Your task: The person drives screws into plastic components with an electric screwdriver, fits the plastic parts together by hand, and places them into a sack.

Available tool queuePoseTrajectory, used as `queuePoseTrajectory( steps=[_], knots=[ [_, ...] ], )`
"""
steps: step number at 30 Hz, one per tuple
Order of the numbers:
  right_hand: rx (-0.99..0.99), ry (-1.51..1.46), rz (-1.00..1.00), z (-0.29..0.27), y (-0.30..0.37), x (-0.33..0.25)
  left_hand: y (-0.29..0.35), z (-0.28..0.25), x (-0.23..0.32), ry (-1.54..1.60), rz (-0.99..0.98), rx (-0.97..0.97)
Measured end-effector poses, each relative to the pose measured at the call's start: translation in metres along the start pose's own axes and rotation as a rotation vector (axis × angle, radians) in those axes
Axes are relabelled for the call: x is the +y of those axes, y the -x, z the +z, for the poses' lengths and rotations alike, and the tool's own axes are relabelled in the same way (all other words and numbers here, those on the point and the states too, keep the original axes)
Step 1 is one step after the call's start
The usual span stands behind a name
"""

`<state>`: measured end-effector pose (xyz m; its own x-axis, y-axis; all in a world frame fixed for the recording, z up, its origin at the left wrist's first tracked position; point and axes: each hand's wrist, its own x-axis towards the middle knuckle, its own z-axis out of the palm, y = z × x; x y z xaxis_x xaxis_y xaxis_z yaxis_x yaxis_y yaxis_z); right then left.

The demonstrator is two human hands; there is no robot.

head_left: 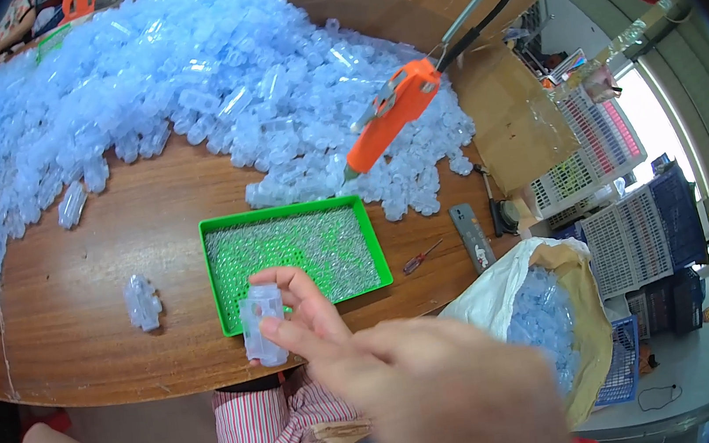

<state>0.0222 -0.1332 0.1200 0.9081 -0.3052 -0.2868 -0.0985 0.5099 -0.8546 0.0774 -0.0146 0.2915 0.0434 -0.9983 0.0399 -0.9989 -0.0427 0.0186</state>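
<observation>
My right hand (460, 394) reaches in from the lower right, its back blurred. Between its thumb and fingers stands a translucent plastic housing (265, 325), roughly upright, at the front edge of a green tray (213, 279). Many small silvery metal pieces, perhaps screws, cover the tray's perforated bottom. Left of the tray, a similar clear plastic piece (143, 302) lies on the wooden table. Above the tray's far right corner hangs an orange power screwdriver (395, 117), untouched. My left hand does not show.
A large heap of clear plastic parts (176, 66) covers the table's far side. Right of the tray lie a small screwdriver (423, 256) and a grey phone-like slab (472, 238). An open sack of plastic parts (479, 295) stands at the table's right edge, with stacked crates (627, 245) beyond.
</observation>
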Motion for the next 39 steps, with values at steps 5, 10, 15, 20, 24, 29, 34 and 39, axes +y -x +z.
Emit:
queuePoseTrajectory(
  steps=[5,10,15,20,24,29,34,39],
  knots=[
    [0.026,0.023,0.213,0.014,0.01,-0.028,-0.001,-0.011,-0.006,0.097,-0.029,-0.07],
    [-0.161,0.056,-0.051,0.016,0.003,-0.014,0.004,-0.011,-0.019,0.152,-0.157,-0.184],
    [-0.121,0.09,-0.186,-0.023,-0.015,0.009,-0.011,-0.017,-0.028,0.194,-0.242,-0.315],
    [-0.073,-0.147,0.014,-0.021,-0.009,0.007,0.041,0.065,-0.107,0.199,-0.526,0.082],
    [-0.104,-0.304,0.156,-0.019,-0.008,0.014,0.077,0.126,-0.133,0.154,-0.99,0.069],
    [-0.089,-0.343,0.171,-0.018,-0.014,0.028,0.07,0.207,-0.131,0.385,-1.091,0.196],
    [-0.167,-0.315,0.17,-0.014,-0.015,0.022,0.069,0.219,-0.125,0.518,-0.982,0.255],
    [-0.172,-0.342,0.138,-0.022,-0.012,0.022,0.052,0.198,-0.095,0.986,-0.865,0.386]
  ],
)
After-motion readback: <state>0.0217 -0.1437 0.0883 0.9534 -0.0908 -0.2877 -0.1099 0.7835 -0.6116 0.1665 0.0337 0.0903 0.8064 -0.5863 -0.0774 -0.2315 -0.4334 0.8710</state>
